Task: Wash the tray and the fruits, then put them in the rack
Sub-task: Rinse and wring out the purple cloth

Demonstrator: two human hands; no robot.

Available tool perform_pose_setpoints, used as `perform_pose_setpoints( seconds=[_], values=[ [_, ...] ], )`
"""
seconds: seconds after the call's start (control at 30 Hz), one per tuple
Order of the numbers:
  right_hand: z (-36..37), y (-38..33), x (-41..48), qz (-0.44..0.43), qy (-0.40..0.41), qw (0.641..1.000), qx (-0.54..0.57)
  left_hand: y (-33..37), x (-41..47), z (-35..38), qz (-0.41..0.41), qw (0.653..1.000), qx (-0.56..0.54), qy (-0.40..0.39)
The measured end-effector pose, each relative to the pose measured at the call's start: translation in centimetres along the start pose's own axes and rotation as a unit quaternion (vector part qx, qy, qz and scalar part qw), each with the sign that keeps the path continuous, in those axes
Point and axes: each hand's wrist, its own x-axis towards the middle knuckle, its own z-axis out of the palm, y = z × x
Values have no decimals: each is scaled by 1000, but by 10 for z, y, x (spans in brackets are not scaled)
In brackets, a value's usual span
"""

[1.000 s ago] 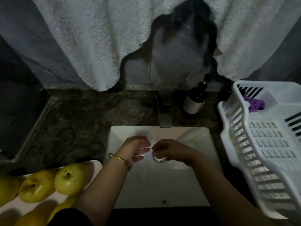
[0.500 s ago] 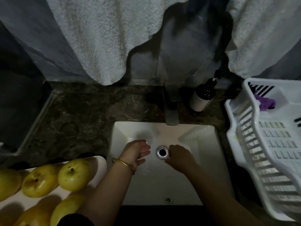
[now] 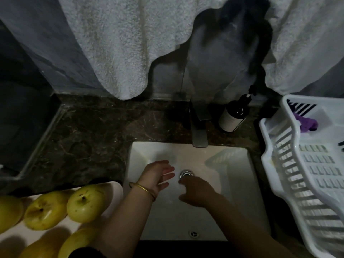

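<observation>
Left hand (image 3: pixel 159 175): over the white sink (image 3: pixel 232 192), gold bangle (image 3: pixel 142 189) at the wrist. Right hand (image 3: pixel 195 192): just beside it, its fingers next to the drain (image 3: pixel 186 173).

Hazards, as judged:
- Fruits (image 3: pixel 85 203) crowd the tray (image 3: pixel 115 185), which lies outboard of the left forearm with its corner near the basin edge. A wet arm drawn back could knock one off. Round wet fruit may also slip from the fingers.
- Rack (image 3: pixel 297 164) stands well out past the right hand. Each carry crosses open counter, so drips or a drop are possible.
- Dim light: whether the faucet (image 3: pixel 199 135), beyond both sets of fingertips, is running cannot be told.

Hand state:
- Left: fingers straight and slightly spread, palm turned toward the other hand, holding nothing.
- Right: fingers loosely curled downward, gripping nothing. Contact with the basin floor cannot be told.

Task items: tray and fruits not yet in the sink or the rack.
</observation>
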Motion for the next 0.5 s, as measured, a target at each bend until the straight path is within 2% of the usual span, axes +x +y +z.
perform_pose_setpoints(
  seconds=[0.07,0.13,0.27,0.5],
  values=[
    [4,-10,0,-21,73,995,-69,2,1,-3,0,1000,-1,8],
    [5,-21,2,-48,107,993,-26,4,1,-7,0,1000,-11,14],
    [6,-34,10,-79,130,987,44,11,1,-17,1,999,-43,16],
    [6,-43,23,-100,134,986,3,18,1,-25,-2,998,-63,-8]
  ],
)
